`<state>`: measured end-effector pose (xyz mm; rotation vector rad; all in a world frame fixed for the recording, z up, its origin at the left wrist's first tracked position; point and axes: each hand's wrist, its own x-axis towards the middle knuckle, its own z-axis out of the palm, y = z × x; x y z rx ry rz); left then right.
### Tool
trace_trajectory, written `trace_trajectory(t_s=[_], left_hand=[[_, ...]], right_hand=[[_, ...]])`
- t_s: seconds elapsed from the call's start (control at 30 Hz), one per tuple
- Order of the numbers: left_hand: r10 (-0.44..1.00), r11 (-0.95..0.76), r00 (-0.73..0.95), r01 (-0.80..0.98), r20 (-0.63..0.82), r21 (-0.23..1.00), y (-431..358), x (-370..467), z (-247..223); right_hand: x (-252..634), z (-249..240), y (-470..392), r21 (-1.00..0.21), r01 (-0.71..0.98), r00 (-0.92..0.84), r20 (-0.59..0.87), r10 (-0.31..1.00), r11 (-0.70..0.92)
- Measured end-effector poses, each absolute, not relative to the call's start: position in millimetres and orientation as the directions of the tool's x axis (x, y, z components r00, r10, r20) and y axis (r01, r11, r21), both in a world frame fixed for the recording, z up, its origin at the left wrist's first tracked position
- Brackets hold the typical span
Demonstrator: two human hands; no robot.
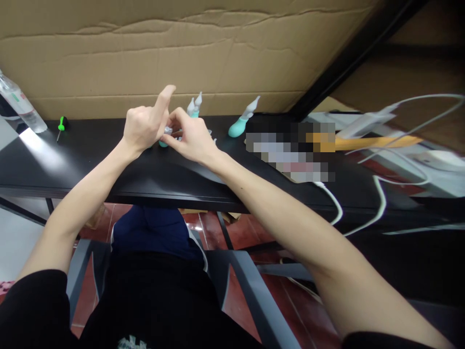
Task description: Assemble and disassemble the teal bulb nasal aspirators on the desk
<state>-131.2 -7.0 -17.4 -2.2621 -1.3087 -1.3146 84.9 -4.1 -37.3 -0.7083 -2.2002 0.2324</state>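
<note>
My left hand [147, 126] and my right hand [196, 138] meet over the black table. Between them is a nasal aspirator [163, 144], with a teal bulb and a clear top, mostly covered by my fingers. My left index finger points up while the other fingers curl around the piece. The thumb and fingers of my right hand pinch at its clear part. Behind my right hand stand clear pointed tips of more aspirators [195, 106]. Another teal aspirator [238, 127] leans farther right. Small clear pieces show partly beside my right hand.
A green-handled screwdriver [61, 125] lies at the left, near a plastic bottle [23, 104]. A blurred-out device [290, 155] with a white cable [336, 206] lies at the right. A cardboard sheet [145, 58] rises behind the black table [109, 177].
</note>
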Motion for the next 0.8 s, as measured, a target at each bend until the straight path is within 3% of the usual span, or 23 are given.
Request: trace_trajectory(t_s=[0.13, 0.3, 0.43, 0.57, 0.67, 0.8], left_hand=[[0.651, -0.601, 0.191, 0.72, 0.735, 0.346, -14.1, -125.1, -12.8], [0.707, -0.597, 0.152, 0.653, 0.691, 0.466, -26.0, -118.9, -1.5], [0.718, -0.62, 0.158, 0.587, 0.678, 0.52, -36.1, -115.2, 6.5], [0.765, -0.586, 0.054, 0.472, 0.642, 0.658, -41.0, -114.8, 14.3], [0.781, -0.57, -0.033, 0.37, 0.623, 0.734, -33.8, -121.6, 20.8], [0.783, -0.546, -0.179, 0.261, 0.596, 0.796, -8.0, -144.7, 25.1]], right_hand=[[88.6, -22.6, -17.1, -0.42, 0.459, -0.563, 0.544, 0.622, 0.783], [95.8, -5.7, -31.3, -0.554, 0.381, -0.567, 0.491, 0.661, 0.74], [99.3, -5.8, -26.9, -0.6, 0.309, -0.584, 0.493, 0.645, 0.738], [108.5, -11.0, -12.3, -0.602, 0.182, -0.603, 0.556, 0.572, 0.777], [120.6, -10.2, -3.3, -0.612, 0.108, -0.528, 0.632, 0.567, 0.783], [135.3, -2.3, 2.8, -0.672, 0.178, -0.337, 0.645, 0.686, 0.719]])
